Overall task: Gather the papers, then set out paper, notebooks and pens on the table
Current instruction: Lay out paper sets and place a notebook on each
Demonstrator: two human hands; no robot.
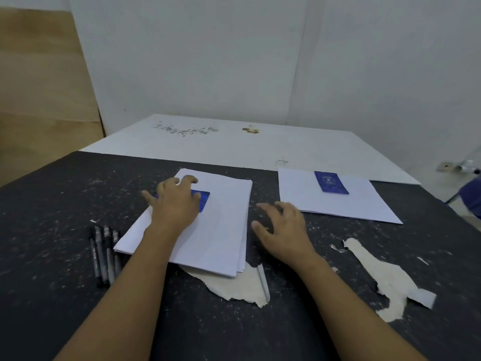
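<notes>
A stack of white papers (216, 230) lies in the middle of the dark table (52, 204). A small blue notebook (203, 200) sits on the stack, mostly covered by my left hand (175, 201), whose curled fingers grip it. My right hand (282, 225) hovers just right of the stack, fingers loosely curled and holding nothing. A second white sheet (338, 204) lies at the right with another blue notebook (330, 182) on it. Several black pens (104, 254) lie side by side left of the stack.
A white board (234, 147) covers the far half of the table, against a pale wall. Torn patches in the table's surface (385, 277) show near the front. A pale pen-like stick (263, 282) lies below the stack. A wooden panel (39, 87) stands at the left.
</notes>
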